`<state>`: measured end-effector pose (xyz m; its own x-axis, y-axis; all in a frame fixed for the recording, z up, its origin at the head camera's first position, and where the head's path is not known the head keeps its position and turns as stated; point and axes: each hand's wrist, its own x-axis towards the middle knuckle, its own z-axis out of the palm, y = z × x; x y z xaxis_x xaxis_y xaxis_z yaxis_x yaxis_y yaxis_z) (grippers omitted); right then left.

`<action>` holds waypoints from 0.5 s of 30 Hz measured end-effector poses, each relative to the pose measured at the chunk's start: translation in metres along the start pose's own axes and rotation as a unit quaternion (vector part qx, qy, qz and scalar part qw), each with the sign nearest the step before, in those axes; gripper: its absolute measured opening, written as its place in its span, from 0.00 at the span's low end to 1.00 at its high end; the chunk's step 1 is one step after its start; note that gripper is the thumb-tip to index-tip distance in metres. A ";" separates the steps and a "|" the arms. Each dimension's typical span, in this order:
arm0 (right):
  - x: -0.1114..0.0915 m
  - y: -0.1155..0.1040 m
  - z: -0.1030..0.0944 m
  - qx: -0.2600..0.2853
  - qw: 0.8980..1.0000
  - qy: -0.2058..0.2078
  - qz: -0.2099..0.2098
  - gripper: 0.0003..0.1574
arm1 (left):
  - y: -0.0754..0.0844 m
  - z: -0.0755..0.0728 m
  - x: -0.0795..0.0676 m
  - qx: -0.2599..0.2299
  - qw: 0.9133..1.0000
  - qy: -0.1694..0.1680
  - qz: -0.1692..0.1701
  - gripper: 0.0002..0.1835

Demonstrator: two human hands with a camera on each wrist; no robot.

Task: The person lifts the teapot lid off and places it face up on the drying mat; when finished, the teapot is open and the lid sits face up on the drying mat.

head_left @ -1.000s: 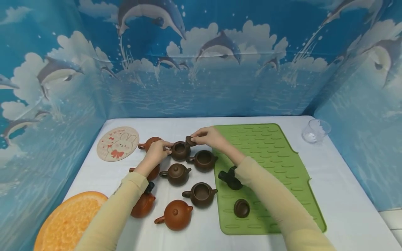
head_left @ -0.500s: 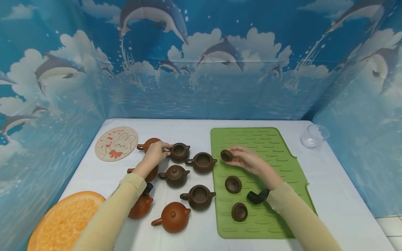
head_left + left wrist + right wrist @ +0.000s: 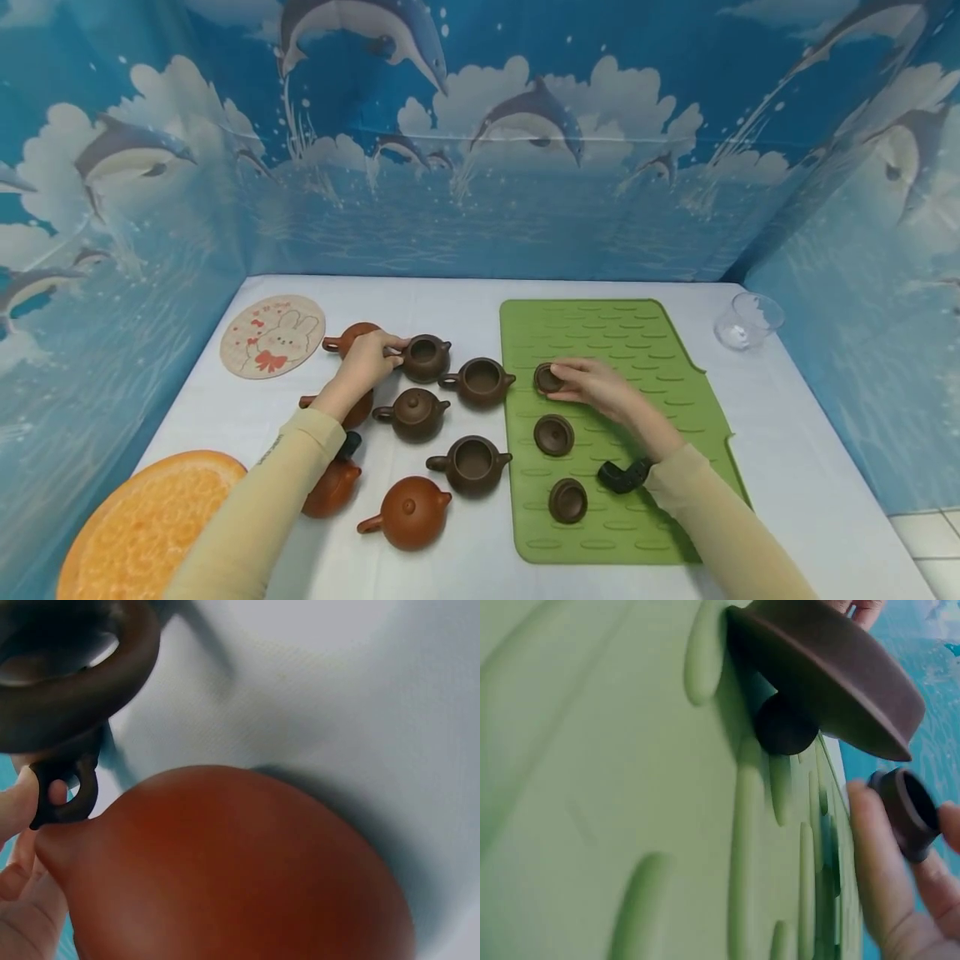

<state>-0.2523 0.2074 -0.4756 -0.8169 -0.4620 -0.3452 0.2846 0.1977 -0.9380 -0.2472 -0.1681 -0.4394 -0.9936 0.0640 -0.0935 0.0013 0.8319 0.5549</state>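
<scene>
My left hand (image 3: 363, 362) pinches the small looped handle (image 3: 88, 799) of a dark brown teapot (image 3: 438, 367), which stands lidless on the white cloth. Over the green mat (image 3: 637, 333), my right hand (image 3: 596, 387) holds a small dark brown lid (image 3: 909, 814) between thumb and fingers, its hollow side showing. Two more dark lids lie upturned on the mat, a middle lid (image 3: 554, 435) and a front lid (image 3: 567, 501). Beside the left hand's pot is a second lidless dark teapot (image 3: 480, 404); a third lidless teapot (image 3: 474, 487) stands nearer.
A lidded dark teapot (image 3: 415, 417) and an orange-brown teapot (image 3: 414, 517) stand between the arms. More orange-brown pots are partly hidden by the left arm. Around them are a rabbit coaster (image 3: 277, 333), an orange-slice mat (image 3: 150, 525) and a clear glass (image 3: 742, 321).
My right hand has carried the lid from beside the left hand's teapot rightward and down to the green mat. The left hand still grips the handle.
</scene>
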 end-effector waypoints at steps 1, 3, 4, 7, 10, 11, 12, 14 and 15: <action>-0.001 -0.001 0.002 -0.021 1.000 0.011 0.001 0.39 | 0.000 0.000 -0.001 -0.002 1.000 -0.001 0.000 0.20; -0.004 -0.002 0.007 -0.059 0.998 0.035 0.002 0.37 | -0.001 -0.001 -0.002 -0.005 1.000 -0.002 0.000 0.20; -0.005 -0.002 0.009 -0.074 0.996 0.048 0.003 0.36 | -0.002 -0.001 -0.003 -0.006 1.000 -0.003 -0.001 0.20; -0.008 -0.003 0.016 -0.106 0.991 0.085 0.007 0.33 | -0.002 -0.002 -0.005 -0.007 1.000 -0.007 0.000 0.20; -0.010 -0.003 0.021 -0.112 0.987 0.110 0.013 0.31 | -0.003 -0.003 -0.008 -0.005 1.000 -0.008 0.003 0.20; -0.010 -0.002 0.022 -0.114 0.987 0.116 0.014 0.31 | -0.003 -0.003 -0.008 -0.004 1.000 -0.008 0.004 0.20; -0.011 -0.001 0.023 -0.116 0.986 0.120 0.015 0.31 | -0.003 -0.004 -0.009 -0.005 1.000 -0.009 0.004 0.20; -0.012 0.000 0.026 -0.119 0.984 0.130 0.016 0.30 | -0.003 -0.004 -0.011 -0.003 1.000 -0.009 0.006 0.20; -0.012 0.002 0.027 -0.123 0.983 0.135 0.017 0.30 | -0.004 -0.004 -0.012 -0.002 1.000 -0.010 0.008 0.19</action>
<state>-0.2290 0.1901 -0.4740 -0.9217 -0.2121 -0.3248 0.2115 0.4273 -0.8790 -0.2357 -0.1744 -0.4369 -0.9911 0.0877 -0.1005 0.0166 0.8286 0.5596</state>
